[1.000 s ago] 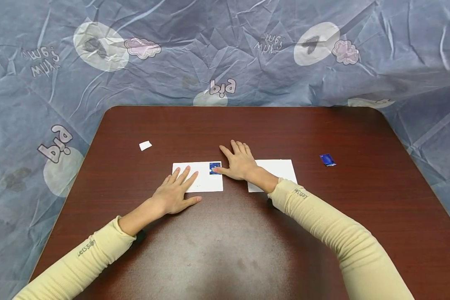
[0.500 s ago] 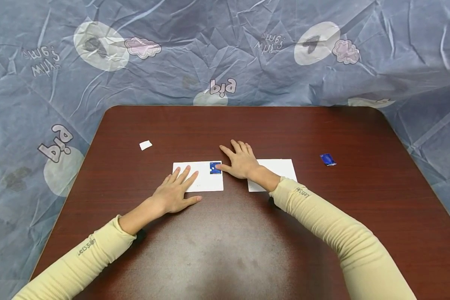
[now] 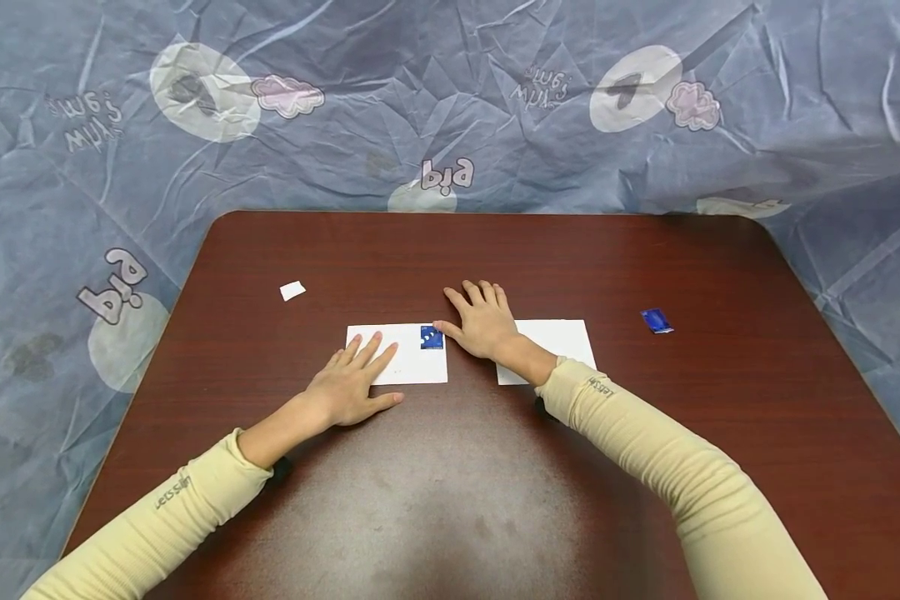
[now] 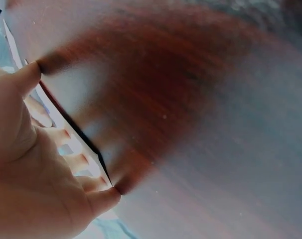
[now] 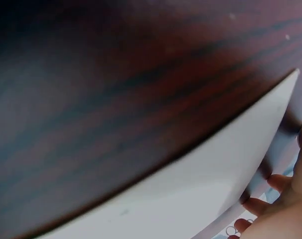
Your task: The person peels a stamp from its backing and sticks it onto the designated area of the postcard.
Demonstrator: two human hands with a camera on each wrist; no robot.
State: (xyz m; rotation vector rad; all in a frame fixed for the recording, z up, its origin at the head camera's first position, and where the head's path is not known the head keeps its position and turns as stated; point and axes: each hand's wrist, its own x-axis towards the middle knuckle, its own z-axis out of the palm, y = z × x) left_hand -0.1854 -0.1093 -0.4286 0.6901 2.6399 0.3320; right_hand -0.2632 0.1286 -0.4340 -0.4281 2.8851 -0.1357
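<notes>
A white envelope (image 3: pixel 408 367) lies flat in the middle of the table, a small blue stamp (image 3: pixel 432 337) at its upper right corner. My left hand (image 3: pixel 341 390) rests with spread fingers over the envelope's left part, its thumb on the table below the lower edge. The left wrist view has these fingers (image 4: pixel 78 162) reaching across the white edge. My right hand (image 3: pixel 483 325) lies to the right with fingers spread on the table, its thumb tip right at the stamp's upper right corner. Under the right wrist a second white envelope (image 3: pixel 558 335) is partly hidden.
A small white piece of paper (image 3: pixel 292 290) lies at the back left of the dark red-brown table (image 3: pixel 570 258). To the right is another small blue piece (image 3: pixel 656 320), its lower edge curled. A blue patterned cloth (image 3: pixel 375 100) hangs behind the table.
My right thumb has slid from the middle of the stamp to its upper right corner, uncovering more of it. The left hand keeps its place.
</notes>
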